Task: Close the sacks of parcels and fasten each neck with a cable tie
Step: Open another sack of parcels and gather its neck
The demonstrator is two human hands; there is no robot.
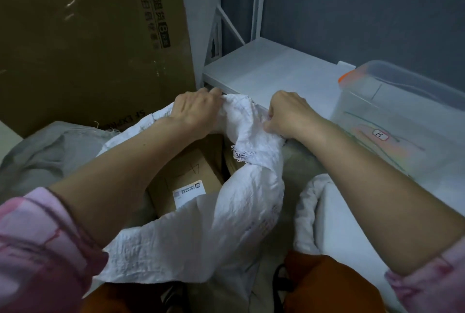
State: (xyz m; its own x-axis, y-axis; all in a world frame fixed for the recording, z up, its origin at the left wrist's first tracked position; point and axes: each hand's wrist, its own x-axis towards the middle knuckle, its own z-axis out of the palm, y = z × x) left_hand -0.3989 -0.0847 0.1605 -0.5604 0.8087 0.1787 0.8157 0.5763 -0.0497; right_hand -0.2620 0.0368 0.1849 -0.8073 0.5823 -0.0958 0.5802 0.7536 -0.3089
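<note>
A white woven sack stands open in front of me, its frayed rim bunched up at the far side. Inside it lie brown cardboard parcels, one with a white shipping label. My left hand grips the gathered rim from the left. My right hand grips the same bunch of fabric from the right, fingers curled into it. No cable tie shows in the view.
A tall cardboard box stands at the back left. A white metal shelf runs behind the sack, with a clear plastic bin on its right. A grey sack lies left; another white sack lies right.
</note>
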